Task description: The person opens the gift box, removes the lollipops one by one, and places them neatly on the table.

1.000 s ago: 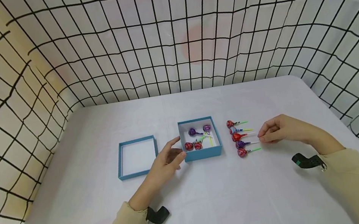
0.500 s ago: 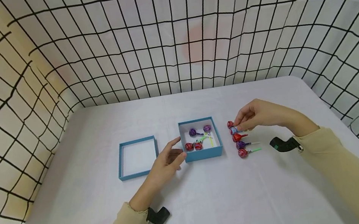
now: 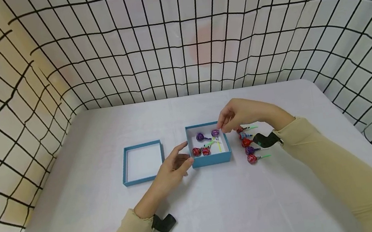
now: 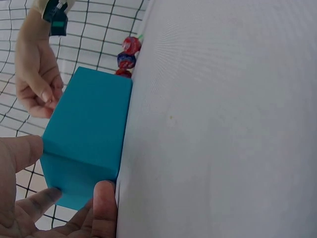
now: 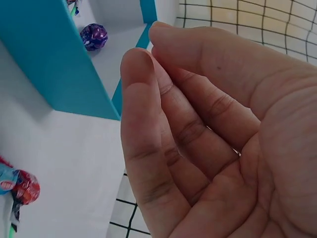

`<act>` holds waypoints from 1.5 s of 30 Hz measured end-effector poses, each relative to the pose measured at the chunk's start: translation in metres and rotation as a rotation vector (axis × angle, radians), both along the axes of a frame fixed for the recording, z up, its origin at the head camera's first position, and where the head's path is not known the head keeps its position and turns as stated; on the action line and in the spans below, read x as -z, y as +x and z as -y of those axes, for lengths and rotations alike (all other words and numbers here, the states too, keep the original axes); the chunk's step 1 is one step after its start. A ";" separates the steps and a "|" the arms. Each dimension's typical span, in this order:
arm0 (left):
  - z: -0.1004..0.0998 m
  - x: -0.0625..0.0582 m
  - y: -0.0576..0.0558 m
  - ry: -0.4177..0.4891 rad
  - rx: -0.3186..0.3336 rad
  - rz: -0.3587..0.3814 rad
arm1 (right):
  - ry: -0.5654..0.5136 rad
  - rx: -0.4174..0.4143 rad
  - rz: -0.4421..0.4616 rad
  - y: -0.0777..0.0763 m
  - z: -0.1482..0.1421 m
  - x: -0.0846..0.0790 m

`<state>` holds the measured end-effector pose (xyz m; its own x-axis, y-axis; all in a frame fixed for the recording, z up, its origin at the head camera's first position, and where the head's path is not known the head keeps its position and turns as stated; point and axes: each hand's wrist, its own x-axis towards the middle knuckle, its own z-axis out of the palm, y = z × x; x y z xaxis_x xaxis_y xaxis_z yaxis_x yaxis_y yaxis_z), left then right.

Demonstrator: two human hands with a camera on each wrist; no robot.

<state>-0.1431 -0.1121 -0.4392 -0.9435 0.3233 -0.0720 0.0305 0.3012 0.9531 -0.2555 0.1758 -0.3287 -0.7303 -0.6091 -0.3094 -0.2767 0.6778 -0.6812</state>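
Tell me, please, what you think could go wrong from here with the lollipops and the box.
The right hand is at the far right corner of the box, so a bump might push it against the left hand. The black wrist device overlaps the row of lollipops in the head view and might brush it. Inside the box, sticks overlap, so moving one could drag another.

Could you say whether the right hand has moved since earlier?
Yes; in the head view, the right hand has moved left, past the lollipops to the blue box.
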 end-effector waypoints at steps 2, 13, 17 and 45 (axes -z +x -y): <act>0.000 0.000 0.000 0.000 0.001 -0.001 | 0.011 -0.007 -0.001 -0.002 0.006 0.000; 0.000 0.000 0.000 0.014 0.001 0.006 | 0.064 -0.064 0.002 -0.009 0.031 0.002; -0.001 0.001 0.000 0.000 -0.007 -0.005 | 0.086 -0.081 -0.025 -0.011 0.035 0.004; -0.002 0.000 0.001 -0.021 -0.018 -0.004 | 0.217 -0.150 -0.062 -0.015 0.065 0.022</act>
